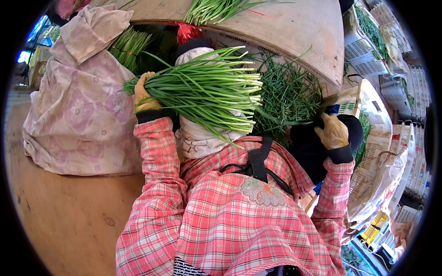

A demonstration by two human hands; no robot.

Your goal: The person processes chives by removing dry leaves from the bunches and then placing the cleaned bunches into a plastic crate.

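My left hand (145, 94), in a pale yellowish glove, is closed around the leafy end of a big bunch of garlic chives (207, 89). The bunch lies sideways above my lap, its pale cut ends fanned out to the right. My right hand (333, 131), gloved too, rests by my dark-clad right knee with the fingers curled. A small dark-blue item (332, 109) shows at its fingertips; whether those fingers grip it is unclear.
Loose green trimmings (290, 99) are heaped beyond my knees. More chives (209, 10) lie on the wooden board (294, 27) ahead. A tied bunch (130, 46) sits by a flowered cloth (83, 110) at left. White crates (373, 103) line the right.
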